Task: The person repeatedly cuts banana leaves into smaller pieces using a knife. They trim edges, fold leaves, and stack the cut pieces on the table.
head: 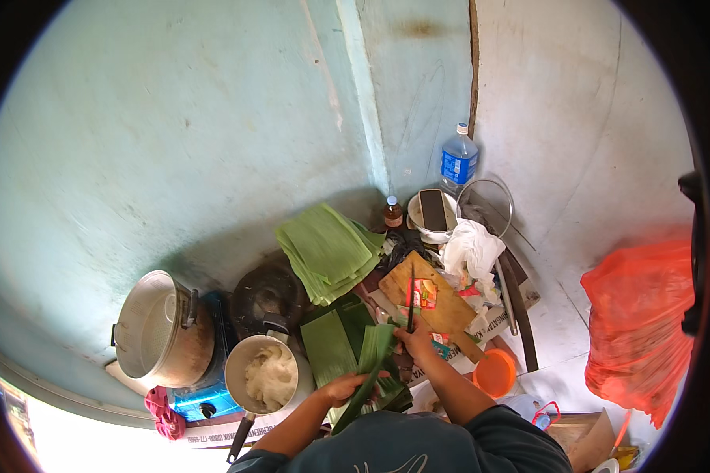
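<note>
A dark narrow-bladed knife [413, 292] is gripped in my right hand [417, 343], its blade pointing away from me over the wooden cutting board [454, 308]. My left hand [344, 389] holds a long strip of green leaf, likely banana leaf [371, 360], whose upper end reaches close to my right hand. Under and beside that strip lie more cut leaf pieces [326, 342]. A stack of large leaf sheets [330, 251] rests farther back, near the wall. Left of my left hand stands a saucepan [232, 373] with white, sticky-looking food [271, 378] inside.
A large metal pot [195, 355] stands on a blue gas stove [204, 408]. Behind the saucepan is a round black lid or pan [266, 295]. Sachets [424, 294] lie on the board. A phone [432, 210] rests on a white bowl [435, 237]. An orange container [494, 373] sits right of my forearm.
</note>
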A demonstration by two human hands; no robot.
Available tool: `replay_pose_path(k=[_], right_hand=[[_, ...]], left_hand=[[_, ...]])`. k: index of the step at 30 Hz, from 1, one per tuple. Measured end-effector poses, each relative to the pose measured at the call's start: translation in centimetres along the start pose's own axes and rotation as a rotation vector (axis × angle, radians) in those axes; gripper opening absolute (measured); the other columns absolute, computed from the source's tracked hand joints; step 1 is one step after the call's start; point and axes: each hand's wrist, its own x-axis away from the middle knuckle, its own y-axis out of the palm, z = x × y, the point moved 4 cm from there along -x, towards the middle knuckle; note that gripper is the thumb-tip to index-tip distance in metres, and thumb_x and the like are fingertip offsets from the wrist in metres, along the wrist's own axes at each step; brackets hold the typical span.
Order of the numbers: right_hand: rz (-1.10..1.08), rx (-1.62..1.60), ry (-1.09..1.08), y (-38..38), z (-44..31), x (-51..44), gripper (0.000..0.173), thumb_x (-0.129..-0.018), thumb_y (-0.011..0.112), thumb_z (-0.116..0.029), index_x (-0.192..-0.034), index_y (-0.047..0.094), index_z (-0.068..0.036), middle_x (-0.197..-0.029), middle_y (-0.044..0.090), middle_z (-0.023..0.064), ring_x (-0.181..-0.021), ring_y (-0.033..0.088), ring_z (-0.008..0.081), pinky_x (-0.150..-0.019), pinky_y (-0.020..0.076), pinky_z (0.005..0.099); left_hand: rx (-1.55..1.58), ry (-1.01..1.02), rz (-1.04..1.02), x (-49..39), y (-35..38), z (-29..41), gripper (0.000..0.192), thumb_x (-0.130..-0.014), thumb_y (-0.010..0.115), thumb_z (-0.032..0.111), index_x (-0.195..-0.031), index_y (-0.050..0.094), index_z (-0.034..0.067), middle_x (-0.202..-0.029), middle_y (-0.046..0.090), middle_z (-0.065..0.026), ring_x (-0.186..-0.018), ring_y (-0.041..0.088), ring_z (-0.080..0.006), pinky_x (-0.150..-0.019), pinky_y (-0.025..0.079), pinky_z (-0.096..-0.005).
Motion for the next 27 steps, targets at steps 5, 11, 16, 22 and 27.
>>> replay_pose_path(k=[5, 11, 16, 22, 27], right_hand=[[0.140, 0.517, -0.114, -1.6, 1.0, -1.9, 0.063, -0.077, 0.064, -0.017, -0.129, 0.032, -0.002, -0.080, 0.062, 0.0142, -0.055, 0.059, 0.0227, -0.056, 0.0479, 0.0338], [0.175, 0.577, -0.310, -3.0, 0.9, -0.4, 0.068, -0.075, 0.065, -0.022, -0.130, 0.031, -0.001, -0.098, 0.060, 0.0203, -0.089, 0.060, 0.0303, -0.078, 0.0457, 0.0377], [0.107, 0.486, -0.193, -4.0, 0.4, 3.5, 0.066, -0.076, 0.064, -0.022, -0.128, 0.031, 0.000, -0.098, 0.061, 0.0184, -0.086, 0.062, 0.0251, -0.075, 0.0468, 0.0340], [0.163, 0.585, -0.150, -6.2, -0.6, 6.9, 0.066, -0.075, 0.063, -0.023, -0.128, 0.030, -0.001, -0.099, 0.059, 0.0212, -0.092, 0.059, 0.0327, -0.079, 0.0448, 0.0358], [0.192, 0.820, -0.286, -6.7, -0.7, 6.2, 0.065, -0.073, 0.060, -0.019, -0.128, 0.030, -0.002, -0.103, 0.054, 0.0239, -0.090, 0.057, 0.0365, -0.077, 0.0457, 0.0403]], left_hand=[[-1.144, -0.032, 0.532, 5.0, -3.9, 8.5, 0.037, -0.088, 0.047, 0.031, -0.107, 0.057, 0.001, -0.093, 0.062, -0.0141, -0.083, 0.059, -0.0262, -0.077, 0.044, -0.0357], [-0.512, 0.453, 0.665, 6.6, -6.4, 19.4, 0.030, -0.089, 0.050, 0.022, -0.105, 0.055, -0.002, -0.095, 0.062, -0.0123, -0.088, 0.059, -0.0227, -0.077, 0.045, -0.0347], [0.053, 0.542, 0.649, 0.8, -13.0, 23.6, 0.031, -0.088, 0.051, 0.018, -0.116, 0.049, 0.004, -0.105, 0.058, -0.0106, -0.092, 0.058, -0.0248, -0.078, 0.049, -0.0413], [0.187, 0.379, 0.818, -3.7, -21.5, 22.4, 0.035, -0.086, 0.053, 0.014, -0.116, 0.046, -0.003, -0.108, 0.056, -0.0143, -0.094, 0.056, -0.0247, -0.073, 0.048, -0.0417], [0.065, 0.526, 1.067, -3.2, -24.4, 21.2, 0.049, -0.081, 0.056, 0.011, -0.124, 0.038, -0.003, -0.115, 0.052, -0.0172, -0.099, 0.054, -0.0290, -0.081, 0.046, -0.0395]])
